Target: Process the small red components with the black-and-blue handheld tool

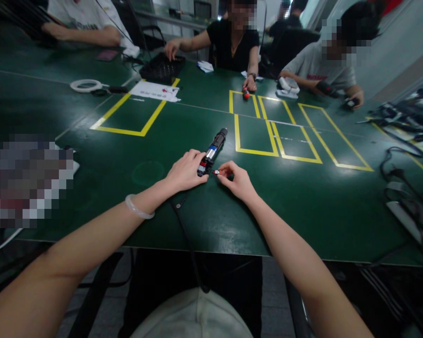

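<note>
A long black cylindrical tool with a blue band (pixel 213 150) lies on the green table (pixel 183 126), pointing away from me. My left hand (pixel 186 171) grips its near end, fingers curled round it. My right hand (pixel 237 180) pinches a small red and silver part (pixel 216 172) right beside that near end. A clear bangle sits on my left wrist. A dark cable (pixel 183 225) runs from under my left hand to the table's front edge.
Yellow tape boxes (pixel 268 131) mark the table. Three other people sit along the far side; one holds a small red thing (pixel 246 94). A black tray (pixel 162 68), papers (pixel 155 90) and a white ring (pixel 86 85) lie far left. Cables and devices (pixel 409 188) crowd the right edge.
</note>
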